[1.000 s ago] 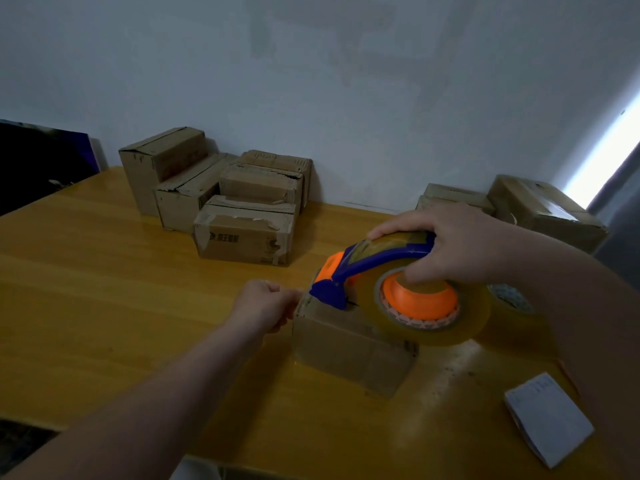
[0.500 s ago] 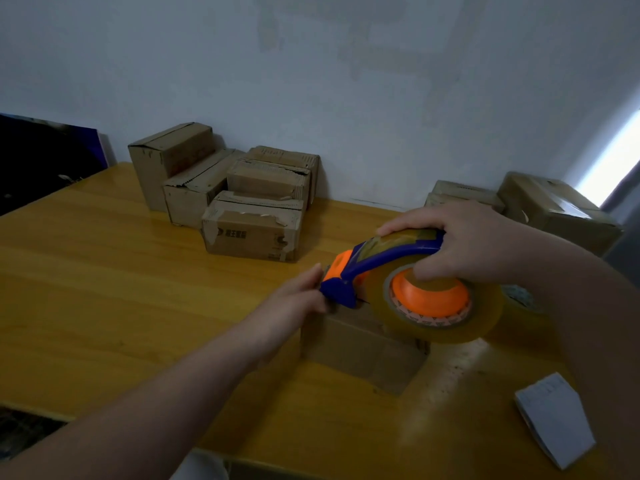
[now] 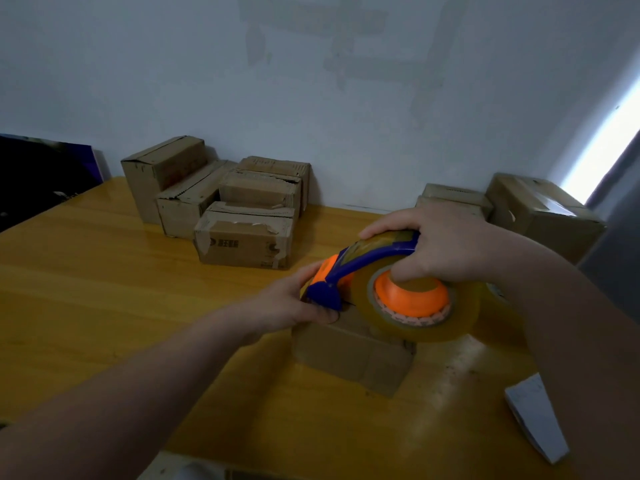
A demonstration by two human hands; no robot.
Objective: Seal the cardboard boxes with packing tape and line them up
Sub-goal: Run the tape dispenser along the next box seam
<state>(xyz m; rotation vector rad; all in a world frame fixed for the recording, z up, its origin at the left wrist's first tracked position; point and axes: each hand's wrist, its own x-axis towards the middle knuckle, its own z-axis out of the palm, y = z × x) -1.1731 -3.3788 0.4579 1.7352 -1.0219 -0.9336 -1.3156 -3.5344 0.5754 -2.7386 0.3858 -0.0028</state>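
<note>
A small cardboard box (image 3: 349,355) lies on the yellow wooden table (image 3: 104,289) in front of me. My right hand (image 3: 446,247) grips a blue and orange tape dispenser (image 3: 374,261) loaded with a clear tape roll (image 3: 467,323), held low over the box top with its cutter end pointing left. My left hand (image 3: 287,303) holds the box's left end right at the cutter, thumb on the box top and fingers beside the orange tip. The box top under the dispenser is hidden.
Several cardboard boxes (image 3: 242,244) are grouped at the back left by the wall, and more boxes (image 3: 540,209) stand at the back right. A white paper pad (image 3: 533,414) lies near the front right. A dark panel (image 3: 34,174) sits beyond the table's left edge.
My left hand went from a fist beside the box's left end to reaching onto the box at the cutter. The dispenser stayed over the box in my right hand.
</note>
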